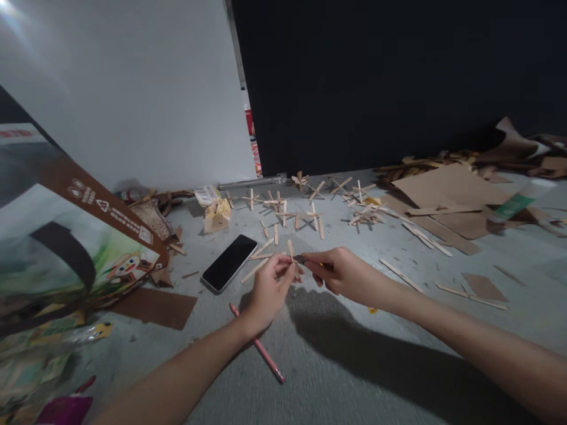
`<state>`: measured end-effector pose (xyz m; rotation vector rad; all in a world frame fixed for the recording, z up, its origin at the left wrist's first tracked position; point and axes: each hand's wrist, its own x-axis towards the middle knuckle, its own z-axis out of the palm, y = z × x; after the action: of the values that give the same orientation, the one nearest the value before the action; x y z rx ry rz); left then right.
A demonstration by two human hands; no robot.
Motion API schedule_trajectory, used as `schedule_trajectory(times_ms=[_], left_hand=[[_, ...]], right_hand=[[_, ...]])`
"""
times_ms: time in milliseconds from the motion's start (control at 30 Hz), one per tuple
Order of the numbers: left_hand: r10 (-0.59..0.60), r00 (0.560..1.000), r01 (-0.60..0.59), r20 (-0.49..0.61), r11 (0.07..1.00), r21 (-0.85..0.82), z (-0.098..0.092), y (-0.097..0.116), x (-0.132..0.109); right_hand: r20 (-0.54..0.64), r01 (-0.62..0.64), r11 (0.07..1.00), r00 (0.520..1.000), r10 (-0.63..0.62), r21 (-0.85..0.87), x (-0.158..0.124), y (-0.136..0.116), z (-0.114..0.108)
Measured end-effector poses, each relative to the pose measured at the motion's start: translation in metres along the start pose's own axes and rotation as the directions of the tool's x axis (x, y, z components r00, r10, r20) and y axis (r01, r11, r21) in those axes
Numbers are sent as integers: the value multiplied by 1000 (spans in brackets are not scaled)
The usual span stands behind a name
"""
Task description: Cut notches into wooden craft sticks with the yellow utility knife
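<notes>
My left hand [273, 283] pinches a short wooden craft stick [290, 248] that stands nearly upright from the fingertips. Close against it is my right hand [339, 268], closed around a small craft knife [300, 259]; a dark blade and a bit of yellow show, while the fingers hide most of the handle. The blade is at the stick, though I cannot tell how deep it sits. Below my left wrist lies a pink pencil [268, 357]. Just beyond the hands are several crossed-stick pieces [314, 218] and loose sticks.
A black-screened phone [230, 262] lies left of the hands. A large printed bag [88, 236] stands at the left. Cardboard sheets [447, 195], a glue stick [522, 200] and loose sticks [401, 275] lie at the right. White and black panels [376, 82] close off the back.
</notes>
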<state>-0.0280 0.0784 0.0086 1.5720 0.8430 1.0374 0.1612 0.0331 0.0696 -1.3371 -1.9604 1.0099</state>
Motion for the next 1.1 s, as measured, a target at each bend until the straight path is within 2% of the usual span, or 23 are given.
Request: schedule_trajectory(times_ms=[233,467,767,900,1000,1100], left_hand=[[-9,1000,10,14,999,-54,0,2,1],[-8,1000,8,5,999,-40,-1,2,0],[-6,1000,6,2,1000,-6,0,4,-1],[6,1000,-6,-24,1000,22,0,2,-1],[11,1000,-10,-28,1000,29,1,1,-1],[3,1000,-2,-28,1000,30,0,2,-1]], right_hand=[[84,-83,966,994,64,246,2,7,-4],[72,-164,920,986,148,355,3,6,5],[116,-214,877,976,181,430,4,5,2],[94,-254,853,967,238,457,3,3,9],[41,-232,878,971,237,419,1,4,15],[-4,-182,933,981,192,310,1,7,18]])
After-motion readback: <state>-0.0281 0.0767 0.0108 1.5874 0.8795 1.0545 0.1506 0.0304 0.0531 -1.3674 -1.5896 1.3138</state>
